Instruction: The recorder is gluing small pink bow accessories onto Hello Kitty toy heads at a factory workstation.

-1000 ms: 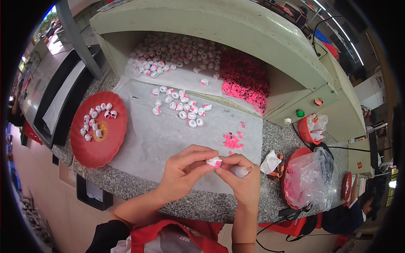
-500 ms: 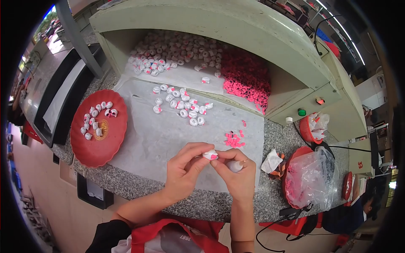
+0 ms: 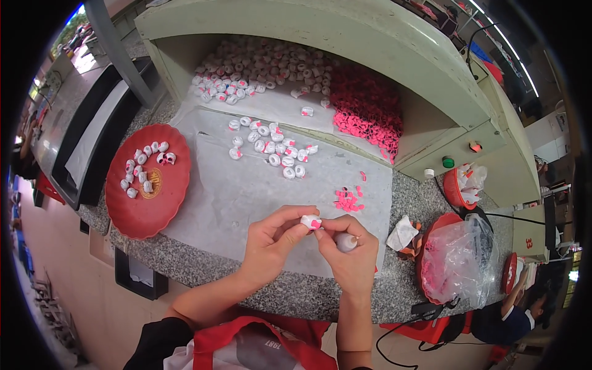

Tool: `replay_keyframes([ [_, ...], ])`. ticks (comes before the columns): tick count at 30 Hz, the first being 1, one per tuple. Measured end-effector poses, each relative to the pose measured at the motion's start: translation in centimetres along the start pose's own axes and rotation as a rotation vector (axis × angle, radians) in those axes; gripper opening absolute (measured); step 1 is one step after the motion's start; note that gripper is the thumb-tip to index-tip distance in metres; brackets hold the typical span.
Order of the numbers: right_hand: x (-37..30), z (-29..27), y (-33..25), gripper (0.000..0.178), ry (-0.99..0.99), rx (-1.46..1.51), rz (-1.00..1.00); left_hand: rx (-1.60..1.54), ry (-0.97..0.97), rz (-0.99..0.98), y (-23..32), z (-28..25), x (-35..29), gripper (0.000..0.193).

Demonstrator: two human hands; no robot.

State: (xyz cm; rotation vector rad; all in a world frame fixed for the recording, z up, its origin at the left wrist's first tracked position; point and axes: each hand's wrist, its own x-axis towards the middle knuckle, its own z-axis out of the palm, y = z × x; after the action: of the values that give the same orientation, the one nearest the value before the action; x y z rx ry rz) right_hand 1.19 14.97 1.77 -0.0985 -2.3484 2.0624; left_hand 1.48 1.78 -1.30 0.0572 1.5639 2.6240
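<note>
My left hand [image 3: 271, 240] is closed, pinching a small white rounded piece [image 3: 310, 221] with a pink patch on it. The thumb and forefinger of my right hand [image 3: 350, 259] reach the right side of that same piece. Tucked in the right hand's curled fingers is a small white bottle [image 3: 346, 242] with a narrow tip, partly covered by the palm. Beyond the hands, a loose group of similar white pieces [image 3: 288, 161], several with pink patches, lies on the pale sheet [image 3: 228, 203]. Small flat pink pieces [image 3: 348, 200] are scattered just past my right hand.
A red scalloped plate [image 3: 135, 216] with several white pieces stands at the left. Under the pale green housing [image 3: 345, 43] lie heaps of white pieces [image 3: 265, 61] and pink pieces [image 3: 367, 117]. To the right are a crumpled white cloth [image 3: 402, 234], a bag-covered red dish [image 3: 425, 271] and a red basket [image 3: 453, 188].
The pinched piece has turned slightly, so its pink patch faces up more. My right fingertips have shifted a little to its right side. The whole view has moved slightly.
</note>
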Motion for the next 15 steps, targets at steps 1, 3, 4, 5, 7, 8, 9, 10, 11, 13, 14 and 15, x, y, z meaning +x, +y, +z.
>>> replay_keyframes([
  [1, 0.0, -0.1, 0.1, 0.012, -0.004, -0.004, -0.008, -0.012, -0.006, -0.002, 0.0, 0.0, 0.0, 0.026],
  [3, -0.1, 0.0, 0.0, 0.011, -0.008, -0.019, -0.036, -0.022, -0.009, -0.006, -0.1, 0.0, -0.1, 0.026],
  [4, -0.2, 0.0, 0.0, 0.01, -0.013, -0.035, -0.065, -0.018, -0.012, 0.005, -0.1, 0.0, -0.1, 0.027],
  [5, -0.1, 0.0, 0.1, 0.01, -0.015, -0.033, -0.062, -0.013, -0.015, 0.017, -0.2, -0.1, -0.1, 0.027],
  [7, -0.1, -0.1, 0.1, 0.011, 0.002, -0.027, -0.05, -0.058, 0.007, -0.047, 0.2, 0.0, 0.0, 0.027],
  [8, -0.1, -0.3, 0.4, 0.011, 0.004, -0.027, -0.049, -0.102, 0.03, -0.107, 0.4, 0.0, 0.0, 0.026],
  [9, 0.0, -0.5, 0.8, 0.015, -0.01, -0.033, -0.118, -0.101, 0.031, -0.108, 0.5, -0.1, 0.2, 0.026],
  [10, 0.1, -0.7, 1.0, 0.019, -0.023, -0.039, -0.188, -0.206, 0.016, -0.192, 0.7, -0.4, 0.3, 0.028],
  [11, 0.0, -0.6, 1.0, 0.019, -0.024, -0.038, -0.188, -0.311, 0.0, -0.277, 0.7, -0.5, 0.4, 0.029],
  [13, -0.2, -0.2, 0.8, 0.029, 0.043, -0.142, -0.411, -0.304, -0.009, -0.285, 0.7, -0.6, 0.5, 0.029],
  [14, -0.3, -0.1, 1.0, 0.029, 0.039, -0.141, -0.411, -0.296, -0.023, -0.294, 0.7, -0.6, 0.5, 0.028],
  [15, -0.6, 0.0, 1.4, 0.03, 0.039, -0.118, -0.388, -0.297, -0.022, -0.294, 0.7, -0.6, 0.4, 0.028],
])
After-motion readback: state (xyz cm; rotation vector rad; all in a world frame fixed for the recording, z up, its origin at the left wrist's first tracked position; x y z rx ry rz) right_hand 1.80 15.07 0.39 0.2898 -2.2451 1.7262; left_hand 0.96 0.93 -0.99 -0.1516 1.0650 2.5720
